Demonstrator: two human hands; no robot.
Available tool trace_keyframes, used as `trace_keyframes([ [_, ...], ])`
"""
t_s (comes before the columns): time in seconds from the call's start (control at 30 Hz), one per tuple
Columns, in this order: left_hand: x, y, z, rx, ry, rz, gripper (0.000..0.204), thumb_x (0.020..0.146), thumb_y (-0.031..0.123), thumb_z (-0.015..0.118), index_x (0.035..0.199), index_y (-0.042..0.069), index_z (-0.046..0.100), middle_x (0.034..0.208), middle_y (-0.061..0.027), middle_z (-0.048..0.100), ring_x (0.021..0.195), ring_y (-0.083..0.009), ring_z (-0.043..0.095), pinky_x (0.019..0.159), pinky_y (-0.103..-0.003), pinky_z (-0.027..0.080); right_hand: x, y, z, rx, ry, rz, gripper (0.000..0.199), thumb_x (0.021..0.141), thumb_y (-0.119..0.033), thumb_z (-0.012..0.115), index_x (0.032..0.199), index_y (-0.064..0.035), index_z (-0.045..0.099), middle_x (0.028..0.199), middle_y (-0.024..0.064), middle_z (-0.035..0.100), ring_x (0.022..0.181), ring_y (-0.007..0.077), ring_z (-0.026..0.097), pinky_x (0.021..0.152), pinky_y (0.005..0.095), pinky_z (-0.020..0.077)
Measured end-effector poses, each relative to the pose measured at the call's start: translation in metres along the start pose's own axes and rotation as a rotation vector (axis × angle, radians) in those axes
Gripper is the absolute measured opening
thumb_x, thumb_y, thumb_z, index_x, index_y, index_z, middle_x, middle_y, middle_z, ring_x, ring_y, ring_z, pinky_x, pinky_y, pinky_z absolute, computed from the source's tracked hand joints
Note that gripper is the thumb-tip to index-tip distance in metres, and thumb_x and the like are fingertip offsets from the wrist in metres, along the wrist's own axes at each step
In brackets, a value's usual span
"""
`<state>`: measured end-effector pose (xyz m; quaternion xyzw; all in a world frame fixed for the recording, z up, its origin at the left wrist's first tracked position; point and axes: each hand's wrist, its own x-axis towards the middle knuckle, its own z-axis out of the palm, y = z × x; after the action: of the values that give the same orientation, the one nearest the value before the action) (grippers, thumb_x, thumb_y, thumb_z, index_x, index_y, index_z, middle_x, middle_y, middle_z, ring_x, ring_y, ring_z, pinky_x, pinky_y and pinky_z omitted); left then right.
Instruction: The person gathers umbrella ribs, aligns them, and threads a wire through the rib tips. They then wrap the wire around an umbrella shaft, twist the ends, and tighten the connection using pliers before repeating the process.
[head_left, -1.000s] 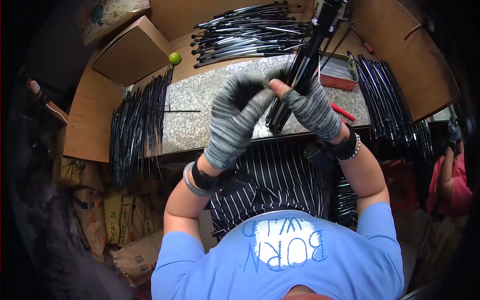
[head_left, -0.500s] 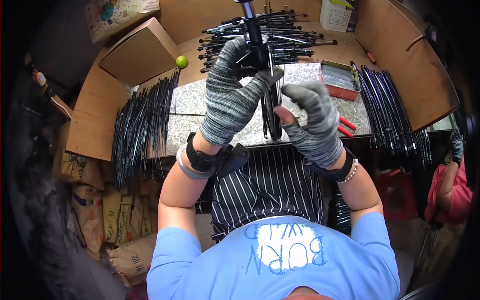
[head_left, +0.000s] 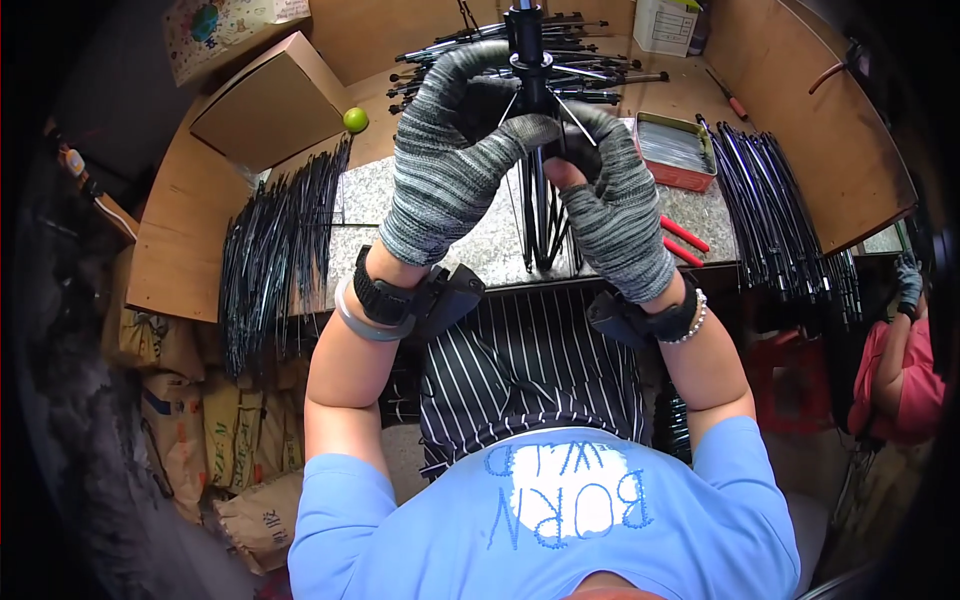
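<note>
An umbrella frame (head_left: 532, 85) stands upright before me, its silver shaft running up past the top edge. Black ribs hang below its hub, and thin metal stretchers splay out to both sides. My left hand (head_left: 455, 155), in a grey striped knit glove, curls around the frame's left side with its thumb at the hub. On the other side my right hand (head_left: 620, 205), gloved alike with a bare thumb tip, bends its fingers about the ribs and stretchers. Its fingertips are partly hidden behind the frame.
Bundles of black ribs hang over the bench edge at left (head_left: 275, 250) and right (head_left: 770, 210). More umbrella frames (head_left: 430, 75) lie at the back. A red tin (head_left: 680, 178) of thin pieces, red-handled pliers (head_left: 685, 240), a cardboard box (head_left: 265, 105) and a green ball-like thing (head_left: 355, 120) surround the worktop.
My right hand has moved up and left from beside the frame onto its ribs. The frame has shifted slightly right and up, and its stretchers now splay outward.
</note>
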<state>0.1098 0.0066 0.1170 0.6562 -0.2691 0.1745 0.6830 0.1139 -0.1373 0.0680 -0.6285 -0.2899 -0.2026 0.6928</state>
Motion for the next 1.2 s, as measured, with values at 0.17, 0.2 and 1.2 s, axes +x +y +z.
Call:
trace_keyframes([
  [0.17,0.0,0.001,0.001,0.099,0.016,0.029,0.049,0.073,0.003,0.067,0.118,0.009,0.047,0.098,-0.0061,0.061,0.091,-0.0155,0.059,0.08,-0.029,0.049,0.001,0.002,-0.008,0.04,-0.131,0.328,0.024,0.085,-0.013,0.056,0.107,-0.0024,0.055,0.092,0.005,0.061,0.082,0.0097,0.057,0.073,0.0226,0.0467],
  [0.2,0.001,0.0,0.001,0.108,0.016,0.036,0.051,0.073,0.003,0.067,0.119,0.009,0.046,0.098,-0.0059,0.061,0.092,-0.0153,0.058,0.08,-0.029,0.049,0.001,0.001,-0.006,0.039,-0.131,0.328,0.024,0.085,-0.013,0.056,0.107,-0.0024,0.055,0.092,0.005,0.061,0.082,0.0097,0.057,0.073,0.0226,0.0467],
  [1.2,0.006,0.01,0.003,0.007,-0.002,-0.015,0.031,0.073,0.002,0.066,0.102,0.003,0.053,0.096,-0.0088,0.061,0.088,-0.016,0.06,0.078,-0.029,0.051,-0.008,0.006,-0.008,0.322,0.061,0.243,0.014,0.079,-0.011,0.064,0.089,-0.0057,0.055,0.079,0.0007,0.058,0.071,0.0058,0.052,0.063,0.0192,0.0434],
])
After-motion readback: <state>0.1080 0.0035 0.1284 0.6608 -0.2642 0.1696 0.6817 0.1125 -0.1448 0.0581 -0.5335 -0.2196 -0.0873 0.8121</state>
